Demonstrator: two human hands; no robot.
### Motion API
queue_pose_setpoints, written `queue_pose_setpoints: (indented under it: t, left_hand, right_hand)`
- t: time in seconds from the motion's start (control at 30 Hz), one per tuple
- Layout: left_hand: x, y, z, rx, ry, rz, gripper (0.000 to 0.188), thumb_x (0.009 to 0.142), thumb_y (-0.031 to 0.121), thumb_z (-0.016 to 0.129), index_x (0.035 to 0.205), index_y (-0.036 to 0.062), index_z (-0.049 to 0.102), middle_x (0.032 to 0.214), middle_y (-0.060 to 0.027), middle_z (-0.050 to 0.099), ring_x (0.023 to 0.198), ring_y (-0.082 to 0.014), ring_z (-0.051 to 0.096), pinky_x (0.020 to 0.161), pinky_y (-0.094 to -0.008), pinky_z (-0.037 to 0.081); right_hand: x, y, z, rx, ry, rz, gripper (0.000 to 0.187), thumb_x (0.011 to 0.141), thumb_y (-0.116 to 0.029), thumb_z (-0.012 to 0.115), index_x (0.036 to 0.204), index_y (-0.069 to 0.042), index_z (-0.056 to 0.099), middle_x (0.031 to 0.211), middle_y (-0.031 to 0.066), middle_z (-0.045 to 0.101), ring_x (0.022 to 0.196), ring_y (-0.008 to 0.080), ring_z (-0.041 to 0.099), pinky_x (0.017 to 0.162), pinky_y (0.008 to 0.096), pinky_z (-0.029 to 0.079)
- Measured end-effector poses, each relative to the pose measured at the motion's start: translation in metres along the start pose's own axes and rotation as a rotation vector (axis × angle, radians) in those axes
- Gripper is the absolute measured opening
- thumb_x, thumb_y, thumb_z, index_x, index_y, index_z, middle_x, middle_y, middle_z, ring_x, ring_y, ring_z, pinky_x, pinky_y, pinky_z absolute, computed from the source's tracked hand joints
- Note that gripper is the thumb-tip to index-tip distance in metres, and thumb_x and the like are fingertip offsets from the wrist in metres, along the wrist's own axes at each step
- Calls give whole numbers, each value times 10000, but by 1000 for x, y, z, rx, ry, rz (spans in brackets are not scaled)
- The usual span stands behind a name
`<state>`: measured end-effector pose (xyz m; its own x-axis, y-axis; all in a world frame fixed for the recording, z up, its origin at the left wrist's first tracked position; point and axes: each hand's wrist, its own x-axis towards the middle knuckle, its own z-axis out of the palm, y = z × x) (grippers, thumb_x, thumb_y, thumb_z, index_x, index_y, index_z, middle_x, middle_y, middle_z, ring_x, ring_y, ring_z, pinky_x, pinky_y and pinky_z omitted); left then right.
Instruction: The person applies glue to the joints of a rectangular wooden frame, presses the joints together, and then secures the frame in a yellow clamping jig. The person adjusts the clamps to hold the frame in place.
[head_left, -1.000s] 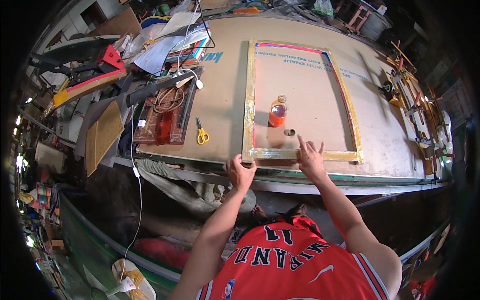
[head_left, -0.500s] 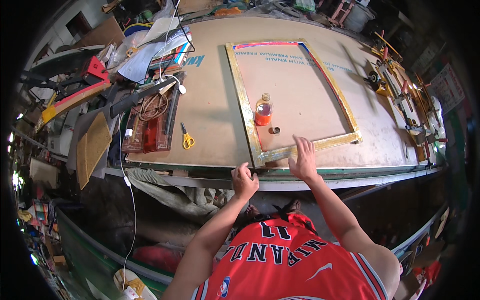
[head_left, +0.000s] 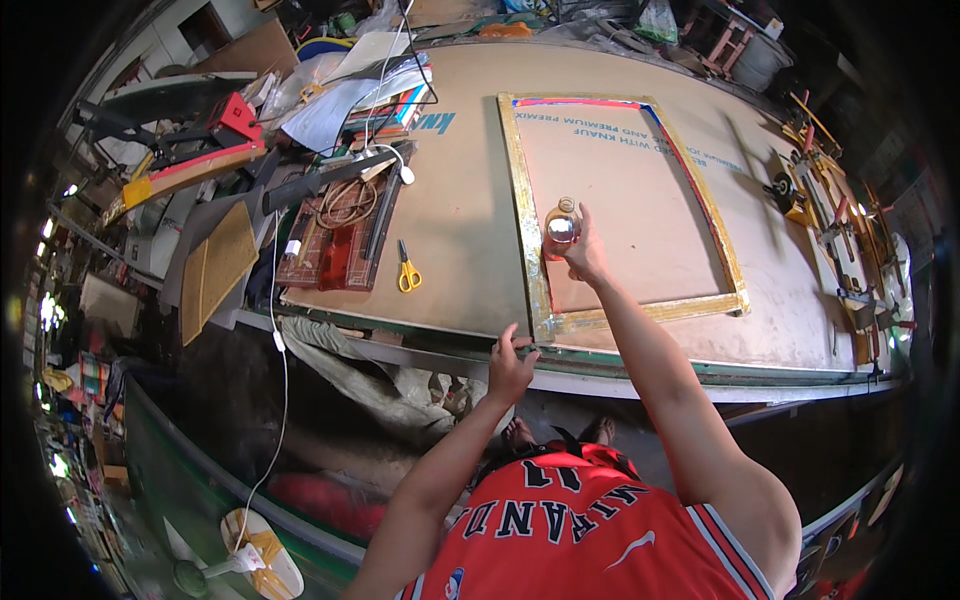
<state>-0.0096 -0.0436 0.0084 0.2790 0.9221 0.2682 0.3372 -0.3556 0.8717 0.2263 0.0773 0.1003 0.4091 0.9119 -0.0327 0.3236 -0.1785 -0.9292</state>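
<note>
A clear glass bottle [head_left: 562, 226] with orange-red contents stands inside a paint-stained wooden frame [head_left: 522, 190], close to its left side. My right hand [head_left: 588, 252] reaches over the frame's near bar and is closed round the bottle's right side. A small dark cap beside the bottle in the earlier picture is now hidden by this hand. My left hand [head_left: 512, 370] is held at the table's near edge, by the frame's near left corner. Its fingers are loosely bent and apart, with nothing in them.
Yellow-handled scissors [head_left: 408, 274] lie left of the frame, beside a brown board [head_left: 330, 262] with a coiled cord. A red and black machine [head_left: 236, 120] stands at far left. Clamps and wooden tools [head_left: 840, 230] line the table's right edge. A white cable [head_left: 284, 410] hangs at left.
My right hand has moved from the frame's near bar up to the bottle and closed on it. My left hand stays near the table edge, its fingers slightly more spread. The whole view has shifted.
</note>
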Motion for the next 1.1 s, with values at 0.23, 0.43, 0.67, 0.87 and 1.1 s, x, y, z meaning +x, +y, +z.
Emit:
queue_pose_setpoints:
  t: [0.23, 0.43, 0.67, 0.87, 1.1]
  left_hand:
    - [4, 28, 35, -43, -62, 10, 619, 822, 110, 767, 1363, 29, 477, 945, -134, 739, 916, -336, 688, 839, -425, 535]
    - [31, 46, 82, -11, -186, 95, 644, 813, 67, 728, 1394, 39, 452, 933, -151, 722, 923, -369, 660, 825, -476, 524]
    - [51, 33, 69, 130, -69, 183, 596, 760, -49, 652, 1324, 7, 469, 871, -98, 670, 875, -331, 642, 842, -477, 493]
    - [27, 16, 64, 136, 60, 154, 588, 767, -75, 658, 1315, -6, 456, 871, -102, 626, 823, -277, 622, 799, -408, 513]
    - [23, 18, 64, 131, 60, 100, 521, 784, -26, 660, 1275, 8, 489, 902, -99, 632, 893, -315, 606, 880, -452, 472]
  right_hand:
    - [3, 8, -63, 11, 188, -387, 1101, 680, -151, 908, 1535, -42, 224, 1287, 213, 586, 1170, 321, 609, 1035, 414, 488]
    - [-51, -15, -163, -313, -61, -464, 1078, 654, -73, 831, 1550, -105, 234, 1284, 198, 627, 1182, 350, 622, 1010, 422, 515]
    - [-94, 12, -214, -723, -205, -462, 1046, 625, -51, 740, 1546, -134, 250, 1275, 60, 650, 1191, 341, 577, 1063, 501, 401]
    - [-112, 28, -197, -868, -306, -477, 1004, 652, -61, 743, 1536, -163, 278, 1284, 36, 642, 1246, 299, 555, 1053, 508, 397]
    - [-111, 30, -184, -926, -329, -500, 957, 685, -34, 706, 1535, -166, 285, 1274, 27, 655, 1248, 289, 560, 1034, 505, 395]
